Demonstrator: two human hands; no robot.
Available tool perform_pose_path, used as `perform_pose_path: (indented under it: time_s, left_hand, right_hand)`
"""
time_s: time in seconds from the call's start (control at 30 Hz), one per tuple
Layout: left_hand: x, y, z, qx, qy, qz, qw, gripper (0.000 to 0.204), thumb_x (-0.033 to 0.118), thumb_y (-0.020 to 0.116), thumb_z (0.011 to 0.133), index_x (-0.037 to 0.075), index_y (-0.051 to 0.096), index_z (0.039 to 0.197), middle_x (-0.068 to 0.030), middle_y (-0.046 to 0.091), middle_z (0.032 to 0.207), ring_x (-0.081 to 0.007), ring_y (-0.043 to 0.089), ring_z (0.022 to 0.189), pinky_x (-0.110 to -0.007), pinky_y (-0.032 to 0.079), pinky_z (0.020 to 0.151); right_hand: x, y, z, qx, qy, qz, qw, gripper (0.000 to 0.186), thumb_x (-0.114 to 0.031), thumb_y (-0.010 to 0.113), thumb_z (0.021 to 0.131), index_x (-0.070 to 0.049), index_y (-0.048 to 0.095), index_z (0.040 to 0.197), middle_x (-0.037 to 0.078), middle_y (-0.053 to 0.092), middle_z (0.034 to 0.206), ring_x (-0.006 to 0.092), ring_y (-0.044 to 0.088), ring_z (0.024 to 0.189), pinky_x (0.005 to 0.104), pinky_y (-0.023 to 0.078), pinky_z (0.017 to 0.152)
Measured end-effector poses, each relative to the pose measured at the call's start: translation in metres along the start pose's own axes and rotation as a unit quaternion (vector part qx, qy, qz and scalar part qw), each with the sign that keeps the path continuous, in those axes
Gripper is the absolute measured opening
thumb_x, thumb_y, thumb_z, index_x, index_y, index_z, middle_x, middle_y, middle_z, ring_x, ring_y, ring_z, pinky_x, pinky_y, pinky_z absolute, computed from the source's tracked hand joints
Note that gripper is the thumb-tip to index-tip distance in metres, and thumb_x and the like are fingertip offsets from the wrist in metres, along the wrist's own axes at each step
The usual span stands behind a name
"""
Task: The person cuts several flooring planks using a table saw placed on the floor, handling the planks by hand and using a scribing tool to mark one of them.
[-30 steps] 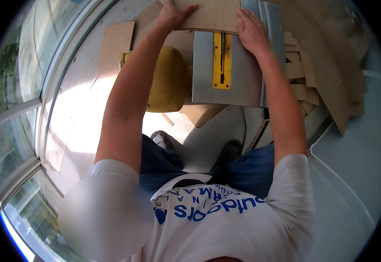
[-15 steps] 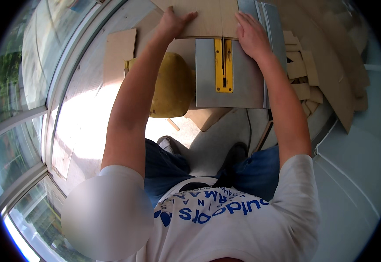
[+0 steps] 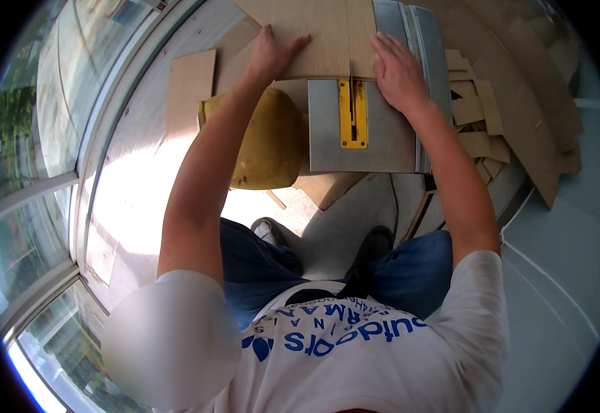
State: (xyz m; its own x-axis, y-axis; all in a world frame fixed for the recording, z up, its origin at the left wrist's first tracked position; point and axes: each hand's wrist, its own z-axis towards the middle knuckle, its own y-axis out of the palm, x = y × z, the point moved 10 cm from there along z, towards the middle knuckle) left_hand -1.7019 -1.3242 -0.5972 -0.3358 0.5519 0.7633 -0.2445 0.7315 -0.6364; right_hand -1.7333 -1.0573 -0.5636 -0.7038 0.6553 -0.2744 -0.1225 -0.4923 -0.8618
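Beyond the saw's [image 3: 391, 148] near edge, the wide-spread left hand [image 3: 269, 56] and loosely open right hand [image 3: 402, 74] touched the board [image 3: 329, 41].

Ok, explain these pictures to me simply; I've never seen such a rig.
There's no robot here: the view comes from a wide fisheye camera on a person's head, looking down, so straight edges bend. The bare left hand rests on the left part of a flat wooden board, and the right hand touches its right edge. The board lies on a grey metal table; its near edge meets a slotted yellow plate, and a thin line in the board continues from that slot. Left of the table is a rounded yellow object, and pieces of brown board are heaped on the right.
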Motion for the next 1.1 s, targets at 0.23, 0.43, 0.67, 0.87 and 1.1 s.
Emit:
perform_pose_path:
  time_s: [0.23,0.43,0.67,0.87,1.1]
  left_hand:
    - [0.006,-0.002,-0.017,-0.007,-0.01,-0.016,1.0,0.09,0.052,0.084,0.08,-0.012,0.05,0.134,-0.0305,0.066,0.124,-0.0375,0.069,0.111,-0.044,0.056,0.095]
    - [0.007,-0.004,-0.029,0.015,0.021,-0.005,1.0,0.092,0.06,0.081,0.081,-0.011,0.052,0.132,-0.0315,0.069,0.117,-0.0383,0.071,0.105,-0.046,0.057,0.09]
    - [0.008,-0.004,-0.031,0.004,0.023,-0.014,1.0,0.092,0.06,0.082,0.081,-0.012,0.052,0.131,-0.0323,0.07,0.113,-0.0388,0.073,0.099,-0.046,0.058,0.086]
    - [0.0,-0.001,-0.03,0.001,0.005,-0.043,0.999,0.088,0.057,0.083,0.082,-0.011,0.053,0.128,-0.0292,0.07,0.113,-0.0341,0.073,0.098,-0.043,0.059,0.085]
    - [0.002,-0.001,-0.034,-0.004,0.015,-0.062,0.998,0.084,0.052,0.085,0.082,-0.011,0.054,0.128,-0.0282,0.07,0.114,-0.0325,0.073,0.098,-0.042,0.059,0.086]
  right_hand:
    - [-0.007,-0.006,-0.008,-0.008,-0.004,0.005,1.0,0.041,-0.017,0.051,0.101,0.001,0.06,0.137,0.018,0.06,0.144,0.0351,0.052,0.137,0.0437,0.041,0.117]
    - [-0.013,-0.011,-0.015,-0.015,-0.006,0.003,1.0,0.041,-0.017,0.051,0.101,0.001,0.06,0.136,0.018,0.06,0.144,0.0346,0.052,0.137,0.0434,0.041,0.117]
    - [-0.013,-0.01,-0.018,-0.013,-0.01,-0.004,1.0,0.041,-0.017,0.051,0.101,0.001,0.06,0.137,0.018,0.059,0.145,0.0337,0.052,0.138,0.0434,0.04,0.117]
    - [-0.016,-0.013,-0.019,-0.015,-0.011,-0.004,1.0,0.041,-0.017,0.051,0.101,0.001,0.06,0.138,0.017,0.059,0.145,0.033,0.051,0.138,0.0427,0.04,0.118]
    - [-0.016,-0.012,-0.022,-0.028,-0.001,-0.002,1.0,0.043,-0.017,0.051,0.102,0.0,0.058,0.14,0.017,0.057,0.147,0.0326,0.049,0.14,0.0424,0.039,0.118]
